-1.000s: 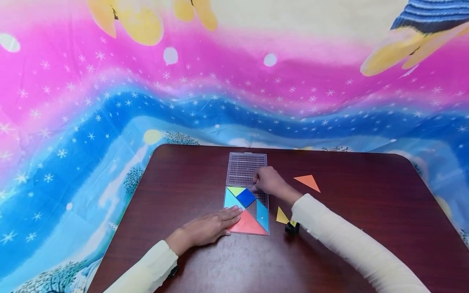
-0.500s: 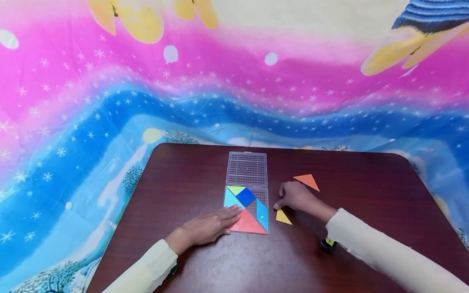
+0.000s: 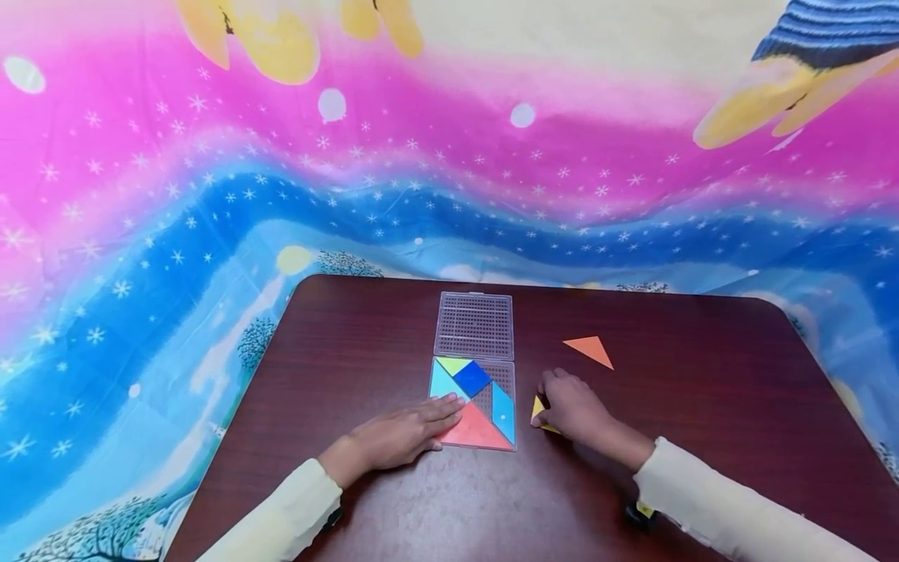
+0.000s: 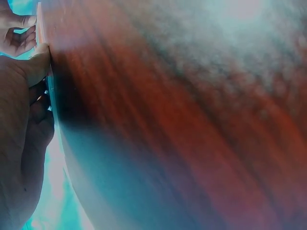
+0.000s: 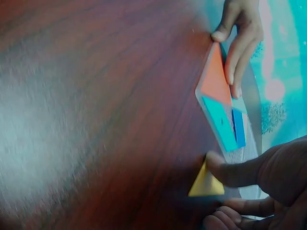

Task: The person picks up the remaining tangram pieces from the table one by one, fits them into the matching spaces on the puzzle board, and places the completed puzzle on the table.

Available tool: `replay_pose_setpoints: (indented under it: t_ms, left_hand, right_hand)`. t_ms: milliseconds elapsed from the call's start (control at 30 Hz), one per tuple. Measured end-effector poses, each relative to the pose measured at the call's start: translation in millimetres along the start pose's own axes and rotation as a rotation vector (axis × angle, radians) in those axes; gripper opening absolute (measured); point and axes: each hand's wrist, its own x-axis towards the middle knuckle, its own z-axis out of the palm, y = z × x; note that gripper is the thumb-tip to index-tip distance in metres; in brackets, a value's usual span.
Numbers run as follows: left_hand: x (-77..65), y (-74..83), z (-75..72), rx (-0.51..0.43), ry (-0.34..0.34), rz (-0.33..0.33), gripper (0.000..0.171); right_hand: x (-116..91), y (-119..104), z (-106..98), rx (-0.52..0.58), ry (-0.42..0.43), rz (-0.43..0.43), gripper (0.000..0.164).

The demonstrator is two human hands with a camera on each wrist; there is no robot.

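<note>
An open clear plastic tangram case (image 3: 474, 324) lies with its perforated lid folded back. Its near half holds a coral triangle (image 3: 474, 429), a light blue triangle (image 3: 442, 380), a blue square (image 3: 472, 378), a blue parallelogram (image 3: 502, 414) and a lime triangle (image 3: 453, 364). My left hand (image 3: 410, 433) rests with extended fingers over the case's left side; its thumb is at the near corner in the right wrist view. Right of the case, my right hand (image 3: 577, 410) has thumb and curled fingers around a yellow triangle (image 5: 206, 184), the thumb partly covering it.
An orange triangle (image 3: 591, 351) lies on the dark wooden table (image 3: 702, 390), beyond my right hand. Bare perforated base (image 3: 502, 375) shows in the case's right part. A patterned cloth (image 3: 449, 156) hangs behind the table's far edge.
My right hand has left the case's right side and moved right and nearer, onto the yellow triangle. My left hand has stayed on the case.
</note>
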Motion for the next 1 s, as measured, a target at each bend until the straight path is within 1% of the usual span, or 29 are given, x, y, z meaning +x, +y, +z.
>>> replay_pose_setpoints:
  t_ms: [67, 167, 400, 500, 600, 767, 1000]
  left_hand:
    - [0.1, -0.2, 0.1, 0.004, 0.000, 0.002, 0.055]
    - [0.2, -0.5, 0.6, 0.009, 0.000, 0.001, 0.055]
    - [0.3, -0.9, 1.7, 0.012, 0.003, -0.003, 0.055]
    - [0.1, -0.7, 2.1, 0.016, 0.003, -0.004, 0.055]
    - [0.4, -0.7, 2.6, 0.018, 0.003, -0.005, 0.055]
    - [0.0, -0.3, 1.9, 0.017, 0.005, -0.003, 0.055]
    - [0.1, -0.5, 1.6, 0.007, 0.005, -0.003, 0.055]
  right_hand:
    - [-0.5, -1.2, 1.0, -0.026, 0.016, -0.017, 0.037]
    - [0.8, -1.9, 1.3, -0.032, 0.009, -0.004, 0.035]
    - [7.8, 0.6, -3.3, 0.104, -0.128, 0.105, 0.036]
    - [8.8, 0.9, -5.2, 0.131, -0.160, 0.116, 0.036]
    - [9.0, 1.0, -5.6, 0.132, -0.175, 0.122, 0.036]
    - [9.0, 2.0, -5.2, 0.172, -0.188, 0.121, 0.037]
    - [8.3, 5.6, -2.8, 0.224, -0.161, 0.126, 0.039]
